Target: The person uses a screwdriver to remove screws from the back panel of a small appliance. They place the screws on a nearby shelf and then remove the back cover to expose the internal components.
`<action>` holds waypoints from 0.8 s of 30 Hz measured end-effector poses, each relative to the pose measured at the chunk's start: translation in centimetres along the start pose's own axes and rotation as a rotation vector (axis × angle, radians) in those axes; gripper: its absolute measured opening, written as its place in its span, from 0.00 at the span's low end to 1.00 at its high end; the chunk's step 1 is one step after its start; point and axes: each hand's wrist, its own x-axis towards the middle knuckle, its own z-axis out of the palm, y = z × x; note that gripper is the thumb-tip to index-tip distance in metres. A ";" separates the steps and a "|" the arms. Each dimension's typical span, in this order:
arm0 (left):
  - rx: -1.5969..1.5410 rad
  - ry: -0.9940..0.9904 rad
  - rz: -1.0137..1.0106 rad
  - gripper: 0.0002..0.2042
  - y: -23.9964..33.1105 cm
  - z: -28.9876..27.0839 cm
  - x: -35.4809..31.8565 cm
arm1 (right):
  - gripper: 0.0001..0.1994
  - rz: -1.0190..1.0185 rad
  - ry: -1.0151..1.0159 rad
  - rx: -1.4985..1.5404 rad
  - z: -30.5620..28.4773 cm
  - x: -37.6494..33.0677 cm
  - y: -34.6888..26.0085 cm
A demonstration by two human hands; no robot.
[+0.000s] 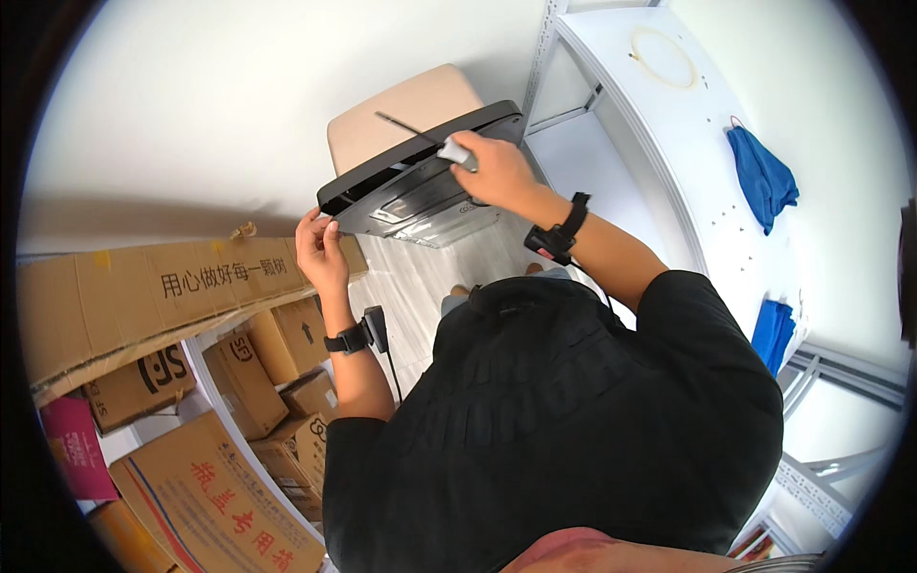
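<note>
Your left hand (pixel 323 253) is pinching the left corner of a black panel (pixel 411 188), which is tilting in front of a beige block (pixel 406 95). Your right hand (pixel 497 172) is gripping a slim tool (pixel 453 151) by its pale handle, dark shaft pointing left across the panel. To your left, a long carton (pixel 124 286) is running along the wall; smaller brown cartons (pixel 244 382) are crowding beside it, contents hidden. Rightward, 2 blue cloth pouches (pixel 764 177) are lying on a white shelf (pixel 688 143), insides unseen.
</note>
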 end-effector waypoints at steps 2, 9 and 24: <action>-0.014 0.022 -0.018 0.03 0.0 0.1 -0.1 | 0.17 0.008 0.038 -0.018 -1.4 -0.1 0.7; -0.051 0.090 -0.060 0.03 -0.4 0.4 -0.2 | 0.15 0.009 0.202 -0.074 -3.6 -0.2 3.6; 0.029 0.115 0.032 0.04 0.1 0.4 -0.8 | 0.13 0.412 0.110 0.454 -4.0 -1.8 7.8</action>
